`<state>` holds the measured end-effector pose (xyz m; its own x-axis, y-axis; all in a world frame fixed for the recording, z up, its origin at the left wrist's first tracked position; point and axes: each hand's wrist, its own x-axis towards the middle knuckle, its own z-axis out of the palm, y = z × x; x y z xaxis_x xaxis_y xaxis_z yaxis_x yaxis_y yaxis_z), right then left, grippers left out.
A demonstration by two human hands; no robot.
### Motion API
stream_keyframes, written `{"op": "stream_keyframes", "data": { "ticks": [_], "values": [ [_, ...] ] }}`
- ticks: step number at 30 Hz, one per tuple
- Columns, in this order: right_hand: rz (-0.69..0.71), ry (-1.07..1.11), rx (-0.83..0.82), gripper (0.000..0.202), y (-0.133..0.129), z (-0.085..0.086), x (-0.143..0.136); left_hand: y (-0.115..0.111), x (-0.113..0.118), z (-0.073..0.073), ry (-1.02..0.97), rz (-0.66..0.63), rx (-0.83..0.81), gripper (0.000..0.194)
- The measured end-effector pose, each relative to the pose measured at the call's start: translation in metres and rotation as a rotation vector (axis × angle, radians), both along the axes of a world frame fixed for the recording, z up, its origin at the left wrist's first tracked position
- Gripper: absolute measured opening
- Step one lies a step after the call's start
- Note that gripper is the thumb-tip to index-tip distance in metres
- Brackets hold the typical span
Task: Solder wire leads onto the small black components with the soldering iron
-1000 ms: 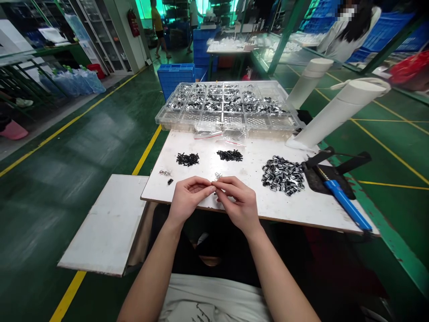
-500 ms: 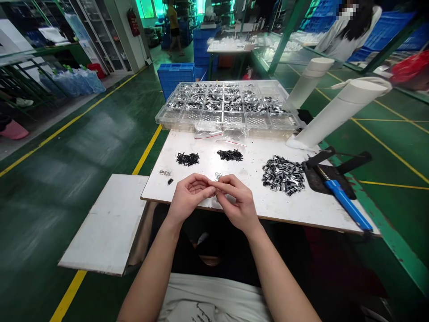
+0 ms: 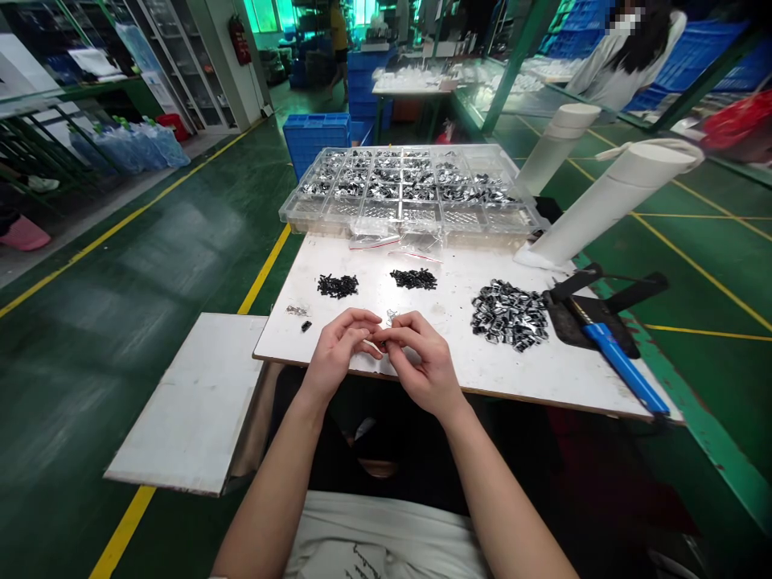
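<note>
The right hand [image 3: 429,362] pinches a small dark part [image 3: 382,344] at its fingertips, likely for fine control; the left hand [image 3: 330,351] adjoins it, fingers narrowly curled, grip indeterminable; black pieces [image 3: 413,279] lie beyond both hands, apparently for short reach.

Glare on the near tabletop [image 3: 446,362]; far right side soft, edges stretched. I see green-tinted far windows [image 3: 265,16].
</note>
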<state>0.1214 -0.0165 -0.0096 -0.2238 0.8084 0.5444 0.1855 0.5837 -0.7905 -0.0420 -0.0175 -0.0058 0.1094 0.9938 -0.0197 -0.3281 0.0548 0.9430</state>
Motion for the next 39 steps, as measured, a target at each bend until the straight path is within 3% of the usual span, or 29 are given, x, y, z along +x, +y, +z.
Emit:
{"op": "stream_keyframes", "data": {
  "ticks": [9, 19, 29, 39],
  "values": [
    [0.009, 0.009, -0.045, 0.018, 0.0, 0.001, 0.0, -0.004, 0.001, 0.013, 0.056, -0.09, 0.024, 0.027],
    [0.105, -0.006, 0.003, 0.032, 0.002, -0.001, 0.004, -0.002, -0.001, 0.013, 0.026, -0.119, -0.027, 0.031],
    [0.139, 0.019, -0.034, 0.029, 0.002, 0.001, 0.005, 0.003, -0.008, 0.01, -0.043, -0.145, -0.097, 0.033],
    [0.049, 0.051, -0.078, 0.024, 0.0, 0.002, 0.004, 0.005, -0.005, 0.009, -0.037, -0.085, -0.113, 0.033]
  ]
}}
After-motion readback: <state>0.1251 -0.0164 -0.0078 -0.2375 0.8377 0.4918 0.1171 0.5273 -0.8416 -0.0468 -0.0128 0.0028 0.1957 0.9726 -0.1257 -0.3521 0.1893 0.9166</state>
